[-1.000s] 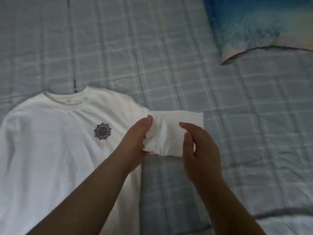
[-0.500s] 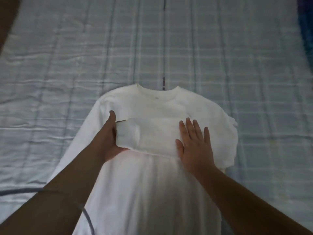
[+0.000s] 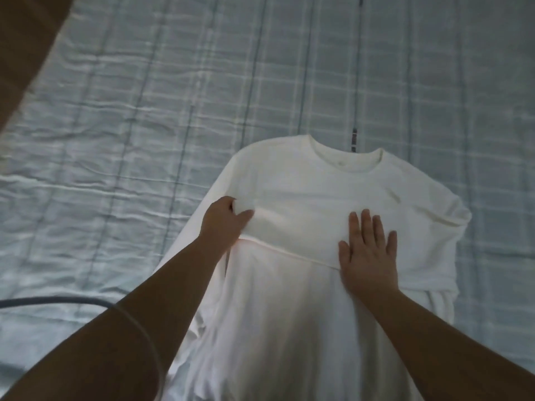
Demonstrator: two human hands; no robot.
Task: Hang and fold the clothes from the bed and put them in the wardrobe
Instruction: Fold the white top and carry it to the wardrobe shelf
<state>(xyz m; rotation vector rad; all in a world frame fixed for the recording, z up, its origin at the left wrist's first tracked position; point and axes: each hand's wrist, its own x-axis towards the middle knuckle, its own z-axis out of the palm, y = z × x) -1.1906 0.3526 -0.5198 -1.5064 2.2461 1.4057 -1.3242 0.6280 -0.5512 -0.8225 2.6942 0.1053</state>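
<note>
Got a white T-shirt (image 3: 333, 183) spread flat on the bed (image 3: 144, 140), collar (image 3: 344, 157) at the far end and hem running off the bottom of the view. Sitting a bit right of centre on a pale blue checked quilt, wrinkled pretty much everywhere.

Has one sleeve (image 3: 295, 227) laid across the chest as a flat band, running from the bunched-up right shoulder side over to the left edge of the body.

Pinching the loose end of that band with the left hand (image 3: 224, 224), thumb and curled fingers closed on the fabric right at the shirt's left edge.

Pressing down with the right hand (image 3: 367, 253), palm flat, fingers straight and slightly spread, gripping nothing. Sits across the band's lower edge, partly on the sleeve and partly on the shirt body below it.

Also worth noting a grey cable (image 3: 58, 301) coming in from the left edge, crossing over the left forearm and curving down out of the bottom. Plus a brown panel (image 3: 26, 39) in the top left corner; can't tell what exactly.
</note>
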